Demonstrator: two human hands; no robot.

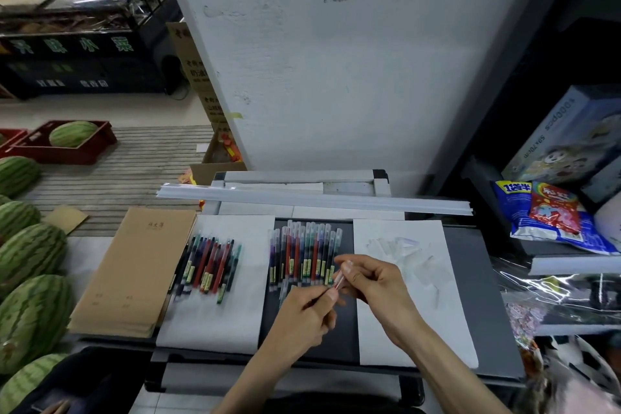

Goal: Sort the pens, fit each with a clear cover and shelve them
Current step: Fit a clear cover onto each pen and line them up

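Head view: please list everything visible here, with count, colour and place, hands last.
Loose pens: a bunch, mixed colours, on left white sheet.
Covered pens: a row, mixed colours, clear covers, on dark tray.
Clear covers: a few, transparent, on right white sheet.
Notebooks: one stack, brown, left of the pens.
Watermelons: several, green striped, far left.
Crate: one, red, upper left, holding a watermelon.
Strips: a few, white, behind the pens.
Snack bags: two, blue and red, far right.
Red pen: one, between both hands.
Left hand: grips its lower end.
Right hand: pinches its upper end.
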